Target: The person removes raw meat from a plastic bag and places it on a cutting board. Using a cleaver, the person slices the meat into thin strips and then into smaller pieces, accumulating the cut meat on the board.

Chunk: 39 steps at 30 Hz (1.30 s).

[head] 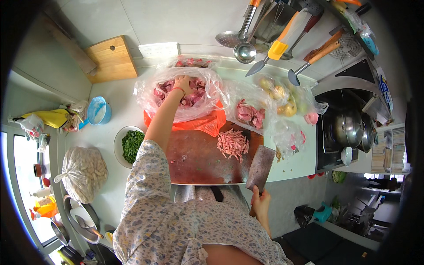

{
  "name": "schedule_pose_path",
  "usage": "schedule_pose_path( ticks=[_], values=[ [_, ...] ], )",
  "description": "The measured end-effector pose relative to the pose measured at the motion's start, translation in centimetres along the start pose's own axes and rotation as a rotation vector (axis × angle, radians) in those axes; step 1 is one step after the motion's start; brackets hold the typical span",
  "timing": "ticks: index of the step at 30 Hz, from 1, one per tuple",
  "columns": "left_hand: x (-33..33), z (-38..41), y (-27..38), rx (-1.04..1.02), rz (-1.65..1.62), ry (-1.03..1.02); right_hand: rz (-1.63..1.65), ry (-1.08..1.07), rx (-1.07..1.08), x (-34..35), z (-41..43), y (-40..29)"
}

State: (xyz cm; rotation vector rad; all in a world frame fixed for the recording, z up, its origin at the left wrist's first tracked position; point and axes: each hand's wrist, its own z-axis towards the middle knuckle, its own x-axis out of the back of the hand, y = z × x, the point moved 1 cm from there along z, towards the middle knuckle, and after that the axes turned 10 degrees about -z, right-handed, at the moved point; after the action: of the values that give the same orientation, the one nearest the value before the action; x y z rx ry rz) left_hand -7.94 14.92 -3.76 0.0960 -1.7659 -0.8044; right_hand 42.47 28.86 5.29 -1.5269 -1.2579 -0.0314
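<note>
My left hand (183,85) reaches into a clear plastic bag (144,93) and rests on chunks of raw red meat (198,95); its fingertips are partly hidden among the pieces. A red plastic bag (202,125) lies under it. In my right hand (261,202) is the handle of a cleaver (261,167), its broad blade at the right front corner of the wooden cutting board (195,159). Thin strips of pink meat (233,144) form a pile on the board. Behind them, larger raw pieces (250,114) lie on a flat plastic bag.
Chopped greens (132,145) fill a bowl at left, near a blue plastic scoop (99,111) and a tied bag (82,172). Bagged onions or fruit (281,96) sit at back right. A stove with a pot (347,129) stands farther right. Utensils such as a ladle (245,52) hang above.
</note>
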Motion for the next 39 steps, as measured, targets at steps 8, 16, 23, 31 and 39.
schedule_pose_path(
  ticks=[8,16,23,31,39],
  values=[
    [0.6,-4.0,0.4,-0.303,-0.258,0.249,0.014,-0.033,-0.023,-1.4,-0.2,-1.2],
    [7.3,-9.4,5.5,-0.055,-0.778,0.249,-0.017,-0.096,0.055,-2.8,0.9,-1.8],
    [5.0,-21.0,2.6,-0.152,-0.982,0.344,-0.020,-0.119,0.143,-3.1,0.9,-3.5],
    [-4.7,-31.7,1.9,0.765,-1.854,0.054,-0.094,-0.184,0.281,-4.5,1.9,-3.1],
    [-6.5,-33.0,1.8,-0.062,-0.266,0.313,-0.194,-0.231,0.358,-5.7,2.6,-2.9]
  ],
)
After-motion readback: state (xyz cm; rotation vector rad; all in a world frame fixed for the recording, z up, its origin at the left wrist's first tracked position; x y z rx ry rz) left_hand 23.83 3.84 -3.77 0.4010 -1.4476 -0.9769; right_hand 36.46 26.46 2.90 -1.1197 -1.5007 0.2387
